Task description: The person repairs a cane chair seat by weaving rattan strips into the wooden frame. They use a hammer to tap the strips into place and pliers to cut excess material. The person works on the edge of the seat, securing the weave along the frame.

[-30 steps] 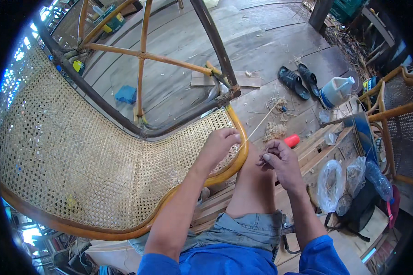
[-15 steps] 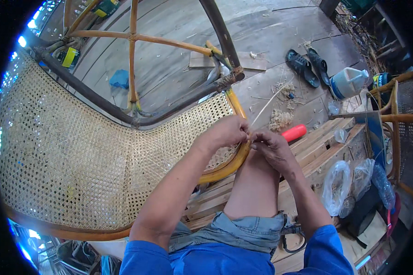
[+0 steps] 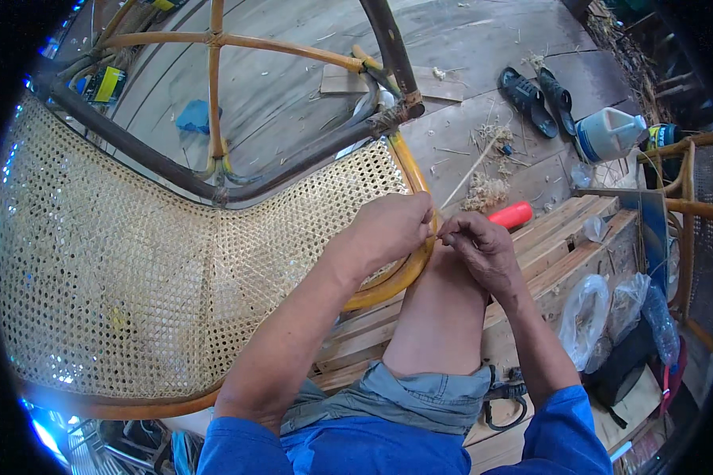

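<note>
A rattan chair frame lies on its side across my left, with woven cane webbing (image 3: pixel 119 269) stretched inside it. Its curved yellow rail (image 3: pixel 388 295) passes by my right thigh. My left hand (image 3: pixel 394 226) is closed at that rail, fingertips pinched round the end of a thin cane strip. Just to its right, my right hand (image 3: pixel 482 244) pinches the same place, thumb against fingers. A pale cane strip (image 3: pixel 469 174) runs from between the hands up toward the floor. The exact grip is partly hidden by the fingers.
A wooden slatted bench (image 3: pixel 558 252) is under my leg, with a red handle (image 3: pixel 511 214) beside my right hand. Plastic bags (image 3: pixel 585 321) lie at the right. Farther off are sandals (image 3: pixel 528 103), a white jug (image 3: pixel 608 133), shavings (image 3: pixel 487 192) and a blue rag (image 3: pixel 192 116).
My hands have drawn slightly apart at the rail, the right one shifting a little to the right. The view has tilted slightly, so the chair frame appears shifted up and left.
</note>
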`<state>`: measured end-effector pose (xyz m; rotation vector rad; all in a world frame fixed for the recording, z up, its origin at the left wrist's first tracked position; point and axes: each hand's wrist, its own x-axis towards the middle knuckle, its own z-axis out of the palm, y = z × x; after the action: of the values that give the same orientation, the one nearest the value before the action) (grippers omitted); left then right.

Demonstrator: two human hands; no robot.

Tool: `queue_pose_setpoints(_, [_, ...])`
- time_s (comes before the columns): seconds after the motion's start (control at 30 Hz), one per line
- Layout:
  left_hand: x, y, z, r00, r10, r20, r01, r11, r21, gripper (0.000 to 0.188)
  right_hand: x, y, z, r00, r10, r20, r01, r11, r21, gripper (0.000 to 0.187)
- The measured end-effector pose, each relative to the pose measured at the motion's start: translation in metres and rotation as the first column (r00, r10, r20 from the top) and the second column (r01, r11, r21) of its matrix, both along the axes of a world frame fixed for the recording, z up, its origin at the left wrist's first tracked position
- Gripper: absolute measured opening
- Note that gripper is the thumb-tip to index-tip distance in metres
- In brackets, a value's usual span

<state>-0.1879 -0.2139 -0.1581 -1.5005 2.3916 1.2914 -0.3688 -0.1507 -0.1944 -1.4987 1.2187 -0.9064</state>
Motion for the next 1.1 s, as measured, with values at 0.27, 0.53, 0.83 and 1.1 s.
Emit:
queue_pose_setpoints(0.27, [0.010, -0.002, -0.025, 0.996, 0.027, -0.081, -0.030, 0.999, -0.041, 0.015, 0.008, -0.015, 0.007, 0.983, 0.167, -0.077, -0.162, 0.984, 0.066, 0.011])
queue_pose_setpoints(0.53, [0.019, -0.006, -0.037, 0.926, 0.286, -0.245, -0.187, 0.914, 0.359, 0.013, 0.014, -0.027, -0.008, 0.947, 0.304, -0.102, -0.304, 0.953, 0.014, 0.011])
queue_pose_setpoints(0.83, [0.026, -0.008, -0.035, 0.900, 0.349, -0.262, -0.233, 0.891, 0.389, 0.013, 0.017, -0.036, -0.004, 0.879, 0.367, -0.305, -0.417, 0.902, -0.115, 0.006])
queue_pose_setpoints(1.1, [0.026, -0.017, -0.035, 0.907, 0.353, -0.231, -0.217, 0.860, 0.462, 0.014, 0.024, -0.036, -0.009, 0.852, 0.371, -0.370, -0.440, 0.890, -0.122, 0.004])
